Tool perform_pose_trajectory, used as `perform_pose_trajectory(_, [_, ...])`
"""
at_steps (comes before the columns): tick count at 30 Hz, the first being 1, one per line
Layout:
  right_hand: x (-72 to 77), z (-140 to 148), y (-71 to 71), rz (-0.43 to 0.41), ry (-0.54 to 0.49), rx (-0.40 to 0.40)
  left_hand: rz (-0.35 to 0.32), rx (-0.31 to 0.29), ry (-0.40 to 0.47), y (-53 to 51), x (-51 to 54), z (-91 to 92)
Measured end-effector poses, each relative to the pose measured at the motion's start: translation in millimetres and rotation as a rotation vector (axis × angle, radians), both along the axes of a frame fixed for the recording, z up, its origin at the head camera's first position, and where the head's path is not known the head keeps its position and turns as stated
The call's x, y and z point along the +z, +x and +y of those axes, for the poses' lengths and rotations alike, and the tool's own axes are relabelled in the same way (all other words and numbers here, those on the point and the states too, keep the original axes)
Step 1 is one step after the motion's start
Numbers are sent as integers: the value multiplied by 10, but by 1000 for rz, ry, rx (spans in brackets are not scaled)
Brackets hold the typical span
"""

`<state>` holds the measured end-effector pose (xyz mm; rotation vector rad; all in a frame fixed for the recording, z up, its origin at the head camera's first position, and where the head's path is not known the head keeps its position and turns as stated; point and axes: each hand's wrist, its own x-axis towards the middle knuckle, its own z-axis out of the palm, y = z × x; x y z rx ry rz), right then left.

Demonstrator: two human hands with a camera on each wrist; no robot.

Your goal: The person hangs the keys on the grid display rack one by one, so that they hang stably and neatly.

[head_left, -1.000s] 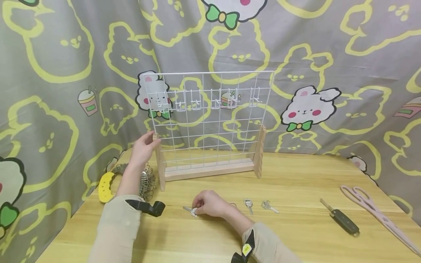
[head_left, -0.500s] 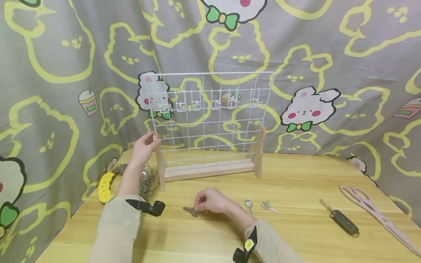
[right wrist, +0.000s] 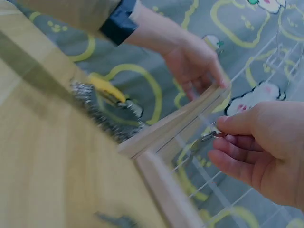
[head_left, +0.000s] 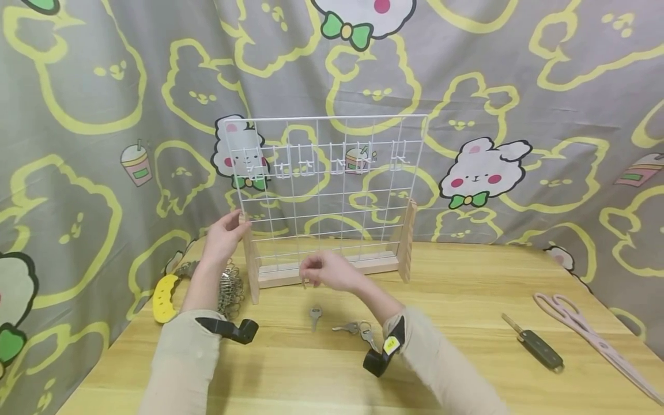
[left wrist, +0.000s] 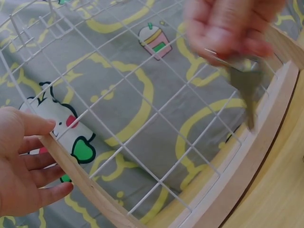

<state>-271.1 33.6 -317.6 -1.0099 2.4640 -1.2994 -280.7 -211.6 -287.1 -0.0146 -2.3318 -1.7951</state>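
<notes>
Only wrist views clearly show right fingers (right wrist: 235, 159) pinching the key (left wrist: 246, 88); left fingers (left wrist: 50, 191) grip a post (left wrist: 90, 190).

Raised the right hand (head_left: 332, 271) from the tabletop (head_left: 290, 374) to in front of the wooden base (head_left: 381, 264) of the wire rack (head_left: 317, 118) — and brought a key (left wrist: 246, 88) up off the wood, pinched by its ring (right wrist: 220, 135). Advanced the right sleeve (head_left: 443, 360), with its black wrist camera (head_left: 373, 364), farther over the table. Uncovered three keys, mostly hidden earlier behind hand and forearm: a lone key (head_left: 315, 314) and a close-set pair (head_left: 366, 333) nearer the sleeve. Lost from view two other keys, visible before to the right of the forearm — in the stretch now screened by the sleeve.
</notes>
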Motion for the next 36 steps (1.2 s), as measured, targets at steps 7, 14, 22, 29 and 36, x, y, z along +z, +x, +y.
perform_pose_trajectory(7, [474,-228,-82,166,-23,-29,8,7,-9,11,9,-24])
perform_pose_trajectory(14, [820,-458,-131,209,-41,-66,11,12,-13,1,28,-21])
perform_pose_trajectory(22, [1074,-681,-144,320,-101,-123,14,-1,-11,-9,37,-6])
perform_pose_trajectory(29, [1215,-826,-148,390,-191,-214,1,-7,-13,-13,7,-13])
perform_pose_trajectory(36, [1312,-909,-148,374,-281,-291,10,-9,-6,-8,-19,-27])
